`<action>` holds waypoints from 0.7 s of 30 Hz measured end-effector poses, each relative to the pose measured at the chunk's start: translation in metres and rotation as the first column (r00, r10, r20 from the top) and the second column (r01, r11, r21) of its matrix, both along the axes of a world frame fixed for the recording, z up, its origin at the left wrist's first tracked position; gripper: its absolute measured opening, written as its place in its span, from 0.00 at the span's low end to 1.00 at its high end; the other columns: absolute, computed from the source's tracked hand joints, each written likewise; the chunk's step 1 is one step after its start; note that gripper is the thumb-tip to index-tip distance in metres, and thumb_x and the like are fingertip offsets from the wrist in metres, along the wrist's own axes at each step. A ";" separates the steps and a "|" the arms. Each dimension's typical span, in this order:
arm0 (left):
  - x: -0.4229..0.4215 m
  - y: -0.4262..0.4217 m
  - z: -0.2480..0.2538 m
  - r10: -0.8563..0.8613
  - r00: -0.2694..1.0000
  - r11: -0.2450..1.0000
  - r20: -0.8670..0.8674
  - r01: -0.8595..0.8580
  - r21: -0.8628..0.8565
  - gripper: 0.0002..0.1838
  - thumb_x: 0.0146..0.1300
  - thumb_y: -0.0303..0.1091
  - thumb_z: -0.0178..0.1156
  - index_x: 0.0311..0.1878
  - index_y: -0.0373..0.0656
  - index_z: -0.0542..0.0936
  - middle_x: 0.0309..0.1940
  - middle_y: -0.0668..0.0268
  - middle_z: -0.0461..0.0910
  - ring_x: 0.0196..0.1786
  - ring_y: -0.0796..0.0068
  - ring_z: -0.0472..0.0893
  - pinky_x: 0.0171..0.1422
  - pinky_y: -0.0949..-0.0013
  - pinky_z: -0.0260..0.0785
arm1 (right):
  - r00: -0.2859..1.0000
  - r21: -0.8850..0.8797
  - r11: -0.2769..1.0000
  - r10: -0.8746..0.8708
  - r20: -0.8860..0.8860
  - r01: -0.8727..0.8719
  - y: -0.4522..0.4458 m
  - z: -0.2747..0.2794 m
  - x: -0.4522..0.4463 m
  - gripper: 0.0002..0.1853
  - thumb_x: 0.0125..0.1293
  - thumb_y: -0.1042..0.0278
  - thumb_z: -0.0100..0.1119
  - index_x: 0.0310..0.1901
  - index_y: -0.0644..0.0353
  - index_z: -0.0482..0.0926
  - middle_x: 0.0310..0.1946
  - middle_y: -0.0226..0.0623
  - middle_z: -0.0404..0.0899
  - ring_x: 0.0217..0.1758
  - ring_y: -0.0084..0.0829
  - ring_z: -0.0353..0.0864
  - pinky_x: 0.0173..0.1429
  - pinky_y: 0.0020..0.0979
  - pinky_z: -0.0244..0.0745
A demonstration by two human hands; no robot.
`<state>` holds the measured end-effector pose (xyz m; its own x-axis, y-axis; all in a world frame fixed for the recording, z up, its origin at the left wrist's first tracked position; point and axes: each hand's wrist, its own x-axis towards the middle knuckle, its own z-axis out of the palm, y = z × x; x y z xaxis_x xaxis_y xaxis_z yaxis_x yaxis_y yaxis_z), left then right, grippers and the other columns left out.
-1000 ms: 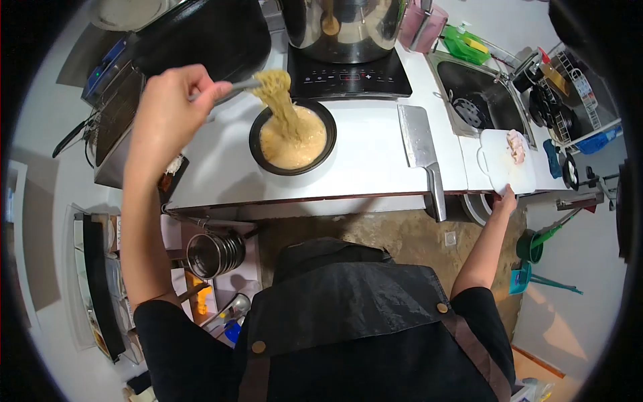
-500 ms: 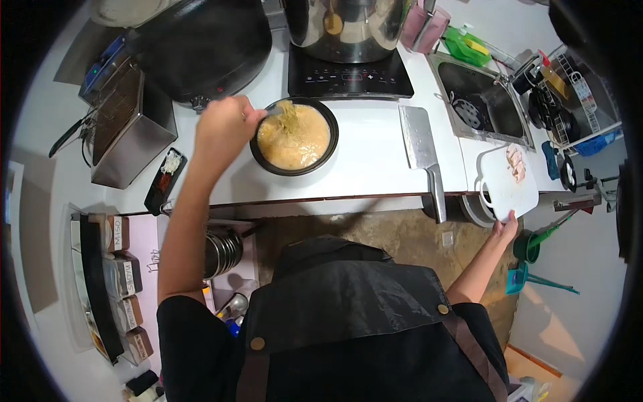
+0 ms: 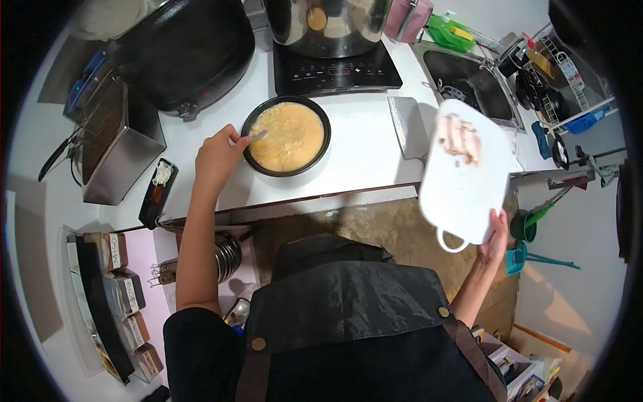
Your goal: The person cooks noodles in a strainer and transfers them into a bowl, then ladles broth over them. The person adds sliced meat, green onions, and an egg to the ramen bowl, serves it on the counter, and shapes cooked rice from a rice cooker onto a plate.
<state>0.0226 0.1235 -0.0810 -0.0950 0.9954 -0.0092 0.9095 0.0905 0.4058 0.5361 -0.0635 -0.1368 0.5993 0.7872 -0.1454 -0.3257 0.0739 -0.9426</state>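
Note:
My left hand (image 3: pixel 220 153) is closed on a small grey utensil (image 3: pixel 260 135), whose kind I cannot make out. Its tip dips into the left side of a black bowl (image 3: pixel 323 150) filled with creamy, pale orange soup (image 3: pixel 295 137). My right hand (image 3: pixel 494 238) grips the near right edge of a white cutting board (image 3: pixel 462 194), raised and tilted over the counter's front edge. Several slices of pale meat (image 3: pixel 461 139) lie on its far part. A broad-bladed cleaver (image 3: pixel 404 124) rests on the counter, its handle hidden behind the board.
Behind the bowl, a large steel pot (image 3: pixel 328 30) stands on a black induction cooker (image 3: pixel 335 75). The sink (image 3: pixel 462 70) and a dish rack (image 3: pixel 562 80) are at right. A black tray (image 3: pixel 159 192) with white and red toppings and a steel box fryer (image 3: pixel 127 147) stand at left.
My right hand has lifted the cutting board off the counter beside the sink and brought it left, partly over the cleaver. My left hand has lowered the utensil and the noodles into the soup.

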 end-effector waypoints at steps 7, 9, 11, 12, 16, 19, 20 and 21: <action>-0.001 -0.007 0.000 0.000 0.993 0.997 -0.121 0.009 0.072 0.17 0.57 0.47 0.61 0.26 0.42 0.73 0.15 0.61 0.75 0.24 0.59 0.78 0.31 0.60 0.68 | 0.989 -0.039 0.992 0.116 -0.092 -0.120 0.018 -0.008 -0.080 0.10 0.62 0.76 0.54 0.46 0.65 0.72 0.38 0.41 0.79 0.38 0.29 0.80 0.43 0.29 0.77; -0.004 -0.010 0.003 0.010 0.989 0.997 -0.148 0.001 0.075 0.17 0.57 0.47 0.61 0.26 0.43 0.73 0.15 0.61 0.76 0.24 0.59 0.78 0.31 0.60 0.68 | 0.982 -0.027 0.988 0.147 -0.115 -0.151 0.023 -0.012 -0.094 0.10 0.62 0.76 0.55 0.46 0.64 0.72 0.38 0.41 0.79 0.37 0.29 0.80 0.43 0.29 0.77; -0.004 -0.012 0.007 0.019 0.986 0.997 -0.163 -0.007 0.075 0.17 0.57 0.46 0.62 0.26 0.43 0.73 0.16 0.61 0.76 0.24 0.59 0.78 0.31 0.60 0.68 | 0.981 -0.042 0.985 0.163 -0.105 -0.169 0.026 -0.014 -0.102 0.10 0.62 0.76 0.55 0.45 0.64 0.72 0.37 0.40 0.79 0.37 0.28 0.80 0.42 0.29 0.78; -0.005 -0.014 0.008 0.024 0.986 0.997 -0.163 -0.012 0.074 0.16 0.57 0.46 0.62 0.26 0.43 0.73 0.16 0.60 0.76 0.25 0.58 0.79 0.31 0.60 0.68 | 0.979 -0.044 0.983 0.171 -0.113 -0.177 0.027 -0.016 -0.106 0.09 0.62 0.76 0.55 0.44 0.64 0.72 0.37 0.40 0.79 0.37 0.28 0.80 0.42 0.29 0.78; -0.010 -0.017 0.009 0.045 0.985 0.995 -0.169 -0.029 0.098 0.15 0.57 0.45 0.62 0.27 0.42 0.73 0.17 0.60 0.77 0.26 0.58 0.79 0.31 0.59 0.68 | 0.967 -0.053 0.973 0.216 -0.136 -0.225 0.032 -0.024 -0.119 0.08 0.62 0.76 0.55 0.43 0.63 0.72 0.38 0.40 0.79 0.38 0.28 0.79 0.43 0.29 0.77; -0.012 -0.020 0.018 0.091 0.981 0.996 -0.174 -0.093 -0.003 0.13 0.56 0.43 0.62 0.29 0.43 0.75 0.23 0.58 0.80 0.34 0.53 0.81 0.38 0.56 0.71 | 0.961 -0.054 0.968 0.235 -0.143 -0.245 0.035 -0.034 -0.125 0.09 0.63 0.75 0.54 0.44 0.63 0.71 0.39 0.40 0.79 0.39 0.27 0.79 0.44 0.29 0.76; -0.014 -0.021 0.017 0.094 0.977 0.995 -0.192 -0.090 0.029 0.14 0.56 0.44 0.62 0.29 0.43 0.75 0.21 0.58 0.79 0.32 0.54 0.80 0.36 0.57 0.70 | 0.961 -0.046 0.970 0.231 -0.150 -0.240 0.036 -0.037 -0.128 0.09 0.62 0.76 0.55 0.44 0.63 0.72 0.38 0.39 0.79 0.38 0.27 0.79 0.43 0.28 0.77; -0.017 -0.022 0.014 0.097 0.973 0.994 -0.211 -0.086 0.061 0.14 0.56 0.44 0.62 0.29 0.42 0.74 0.19 0.58 0.78 0.29 0.55 0.80 0.35 0.57 0.69 | 0.961 -0.039 0.971 0.227 -0.157 -0.236 0.037 -0.038 -0.130 0.09 0.62 0.76 0.55 0.43 0.62 0.72 0.37 0.39 0.79 0.37 0.27 0.79 0.42 0.28 0.77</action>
